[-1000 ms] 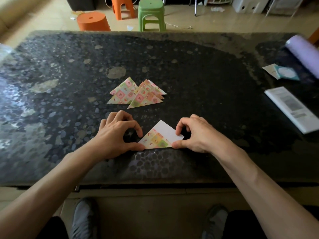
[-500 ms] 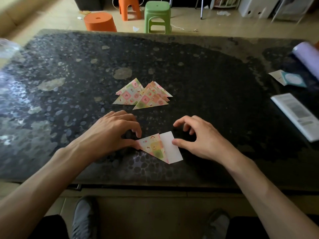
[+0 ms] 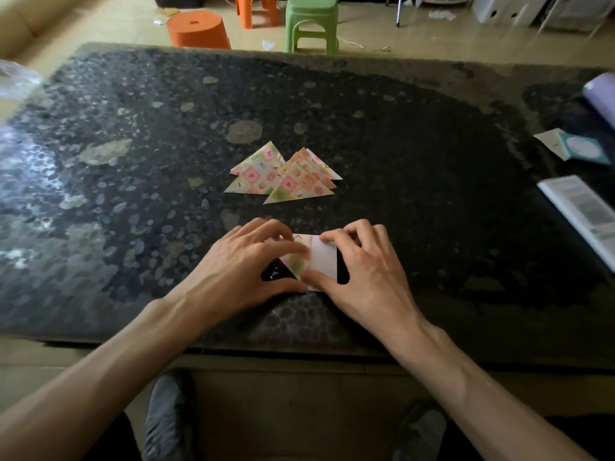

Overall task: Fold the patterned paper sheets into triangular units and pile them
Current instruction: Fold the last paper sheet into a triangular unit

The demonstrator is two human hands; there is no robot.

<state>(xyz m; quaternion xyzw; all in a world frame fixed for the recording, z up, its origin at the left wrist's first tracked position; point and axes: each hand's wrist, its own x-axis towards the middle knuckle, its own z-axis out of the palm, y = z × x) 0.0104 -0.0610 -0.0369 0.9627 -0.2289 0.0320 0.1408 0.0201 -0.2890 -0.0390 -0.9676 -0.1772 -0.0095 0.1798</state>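
Patterned paper sheet (image 3: 316, 261) – where have you got it?
– On the worktop (image 3: 416, 194), close to the edge nearest me, between my two hands. It lies flat and partly folded, with a patterned triangle on its left side and a plain white flap on its right.
– And your left hand (image 3: 246, 264)?
– Its fingers (image 3: 290, 247) are bent, tips down on the patterned part, and the thumb lies along the near edge. Together they hold the sheet against the worktop.
– The right hand (image 3: 369, 271)?
– Bent as well. My thumb presses the near corner of the white flap and my fingertips sit on its far edge, so the flap is gripped between them. My two thumbs almost meet at the sheet's near point.
– Where is the pile?
– The triangular units (image 3: 283, 176) lie further out on the worktop, beyond my hands and apart from them. They overlap in a loose fan, points away from me. I can't count them for certain.
– Anything else around?
– On the right side, a white booklet (image 3: 579, 211), a teal card (image 3: 580, 149) beyond it and a lilac roll (image 3: 602, 91) at the edge. On the floor past the worktop stand a round orange stool (image 3: 198, 29) and a green stool (image 3: 311, 23).
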